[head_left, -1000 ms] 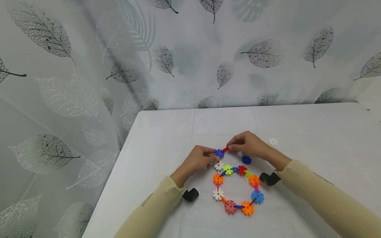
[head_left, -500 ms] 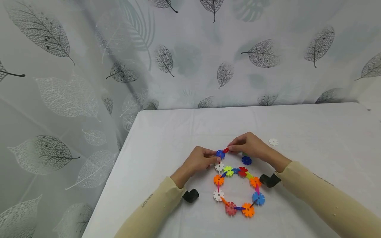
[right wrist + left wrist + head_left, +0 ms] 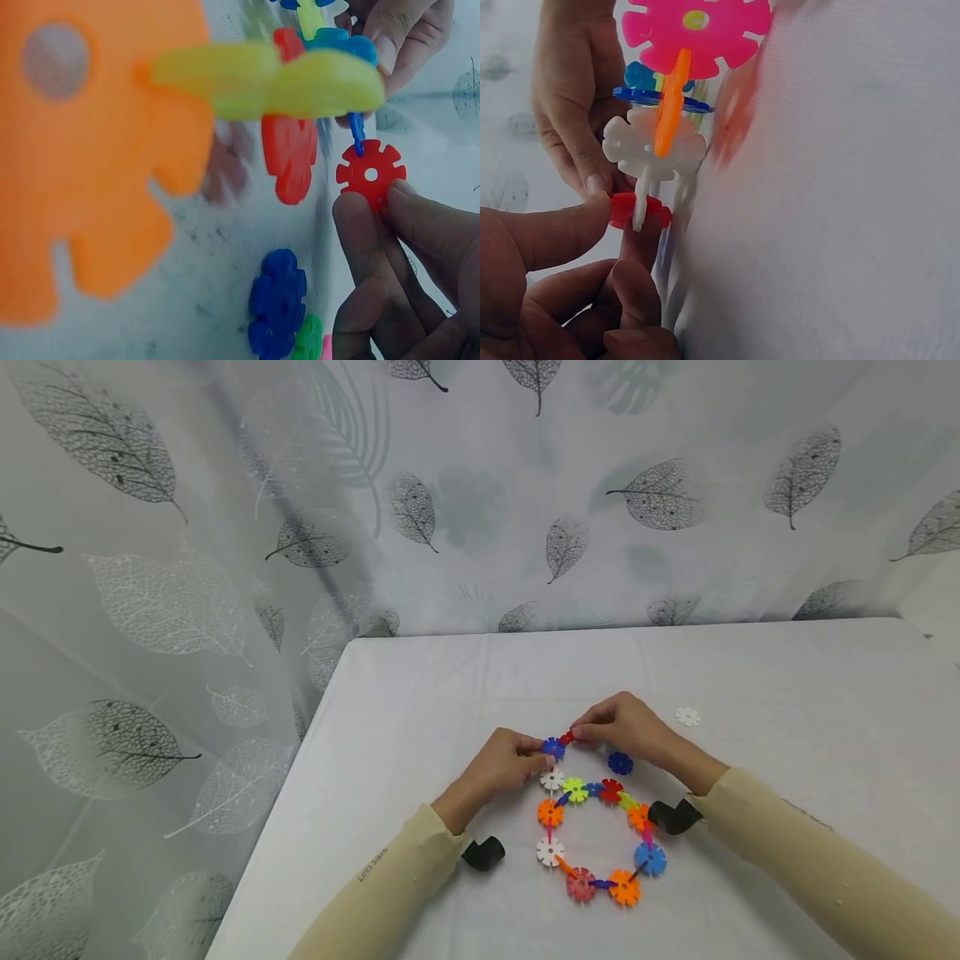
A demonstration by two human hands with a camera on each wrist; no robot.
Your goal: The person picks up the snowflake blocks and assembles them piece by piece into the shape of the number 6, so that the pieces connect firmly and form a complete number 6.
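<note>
Slotted plastic flower discs form a ring on the table, with a short chain rising from its upper left. My left hand (image 3: 504,764) pinches this chain by a red disc (image 3: 622,211), between a white disc (image 3: 552,778) and a blue disc (image 3: 554,748). My right hand (image 3: 626,725) pinches another red disc (image 3: 371,174) between thumb and fingers, its far edge meeting the blue disc's slot. In the left wrist view the blue disc is hidden behind the fingers. A loose dark blue disc (image 3: 620,763) lies below my right hand.
A loose white disc (image 3: 687,717) lies right of my right hand. The ring's orange disc (image 3: 624,887) and light blue disc (image 3: 650,858) sit nearer me. The white-covered table (image 3: 420,693) ends at a leaf-print curtain (image 3: 480,510). Black camera mounts (image 3: 483,853) hang at both wrists.
Both hands keep their hold on the chain and the red disc. My right hand and forearm have shifted slightly left, and the right wrist mount now overlaps the ring's orange disc.
</note>
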